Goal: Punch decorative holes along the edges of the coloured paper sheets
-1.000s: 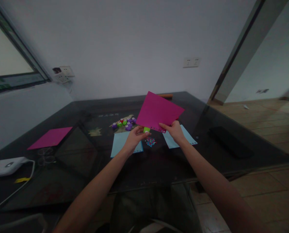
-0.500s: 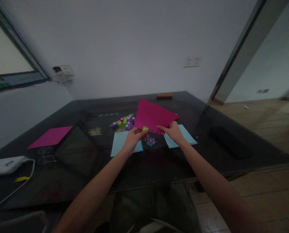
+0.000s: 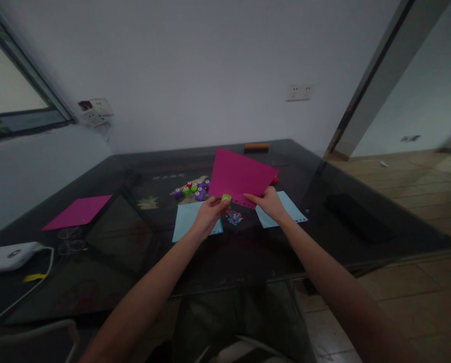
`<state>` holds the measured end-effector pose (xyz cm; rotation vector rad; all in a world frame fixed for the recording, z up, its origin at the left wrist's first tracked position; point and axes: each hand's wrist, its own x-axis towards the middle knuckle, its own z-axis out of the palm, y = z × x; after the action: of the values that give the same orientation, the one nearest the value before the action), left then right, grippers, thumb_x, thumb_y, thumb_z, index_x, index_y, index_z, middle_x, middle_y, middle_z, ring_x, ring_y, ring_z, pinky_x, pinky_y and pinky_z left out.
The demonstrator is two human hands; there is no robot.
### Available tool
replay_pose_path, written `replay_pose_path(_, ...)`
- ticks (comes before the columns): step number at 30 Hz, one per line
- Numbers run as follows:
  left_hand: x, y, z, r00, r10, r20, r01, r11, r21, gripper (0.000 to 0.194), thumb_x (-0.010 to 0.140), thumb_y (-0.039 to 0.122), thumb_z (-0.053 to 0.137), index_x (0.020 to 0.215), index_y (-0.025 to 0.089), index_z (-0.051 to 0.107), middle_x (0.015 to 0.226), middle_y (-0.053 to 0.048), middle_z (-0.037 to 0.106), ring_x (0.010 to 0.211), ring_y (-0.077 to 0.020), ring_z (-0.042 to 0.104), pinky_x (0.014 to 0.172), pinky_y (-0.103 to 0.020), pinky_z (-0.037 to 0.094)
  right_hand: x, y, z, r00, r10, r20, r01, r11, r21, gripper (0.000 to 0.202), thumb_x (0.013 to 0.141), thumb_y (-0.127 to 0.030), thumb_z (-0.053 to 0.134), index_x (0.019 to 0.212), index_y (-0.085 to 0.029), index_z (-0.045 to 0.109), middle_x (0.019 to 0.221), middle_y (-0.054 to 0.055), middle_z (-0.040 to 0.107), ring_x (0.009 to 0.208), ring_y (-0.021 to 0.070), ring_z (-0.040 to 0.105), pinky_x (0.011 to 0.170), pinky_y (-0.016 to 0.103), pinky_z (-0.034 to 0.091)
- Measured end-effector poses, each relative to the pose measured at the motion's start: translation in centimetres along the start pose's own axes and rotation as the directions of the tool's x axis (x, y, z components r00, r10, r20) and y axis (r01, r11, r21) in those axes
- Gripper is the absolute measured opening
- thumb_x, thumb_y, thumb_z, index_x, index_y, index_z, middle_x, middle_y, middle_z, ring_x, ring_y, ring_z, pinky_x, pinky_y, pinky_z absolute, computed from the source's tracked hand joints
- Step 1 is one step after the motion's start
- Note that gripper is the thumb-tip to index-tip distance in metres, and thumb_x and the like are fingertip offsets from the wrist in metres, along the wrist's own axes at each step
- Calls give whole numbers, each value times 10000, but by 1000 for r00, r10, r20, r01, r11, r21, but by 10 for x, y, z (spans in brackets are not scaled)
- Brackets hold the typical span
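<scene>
Hands are working together above the dark glass desk (image 3: 248, 252): the left hand (image 3: 207, 217) is pinching a small green paper punch (image 3: 226, 198) onto the perforated lower edge of the magenta square paper sheet (image 3: 240, 176), which the right hand (image 3: 271, 204) is gripping; keeping that edge taut and level should be spacing holes evenly over the confetti pile (image 3: 234, 217).

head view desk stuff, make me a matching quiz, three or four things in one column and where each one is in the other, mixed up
Things:
1. small green paper punch
2. flat magenta paper sheet
3. orange rectangular block
4. heap of tiny red and blue paper bits

Places:
A. far edge of the dark glass table
B. on the table between the two pale blue sheets
C. in the left hand, at the edge of the raised magenta sheet
D. lying on the table's left side

Pairs: 1-C, 2-D, 3-A, 4-B
</scene>
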<state>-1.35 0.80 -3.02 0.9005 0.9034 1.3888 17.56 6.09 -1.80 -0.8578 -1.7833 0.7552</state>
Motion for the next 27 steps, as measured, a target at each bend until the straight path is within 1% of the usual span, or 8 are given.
replay_pose_path(7,0,0,0,1000,2,4,-2,1000,-2,315,572,263,790,806,126,630,745,-26,641,618,-96,577,630,-232,457,-1,1,0,1000,-3,-6,3,1000,-10,298,702,-411,650,806,-132,673,828,85,692,748,205,626,698,326,491)
replay_pose_path(13,-2,1,1,1000,5,0,-5,1000,-1,308,574,267,789,792,127,623,729,-22,636,616,-97,576,631,-235,455,0,-1,0,1000,-23,-10,23,1000,-17,266,706,-414,645,721,-149,655,765,63,680,744,200,622,703,328,491)
replay_pose_path(19,-1,0,1,1000,10,8,-10,1000,-13,303,577,268,787,782,126,616,714,-16,629,623,-100,584,645,-244,462,-1,-4,1,1000,-18,-25,18,1000,-16,264,706,-399,649,751,-140,667,800,74,691,742,201,627,705,323,489)
replay_pose_path(27,-2,1,2,1000,8,13,-8,1000,-8,309,580,269,786,792,126,613,716,-17,632,628,-103,586,660,-245,468,-2,-6,2,999,9,-32,-10,1000,-23,247,696,-386,653,750,-146,670,776,68,690,701,190,618,656,305,488)
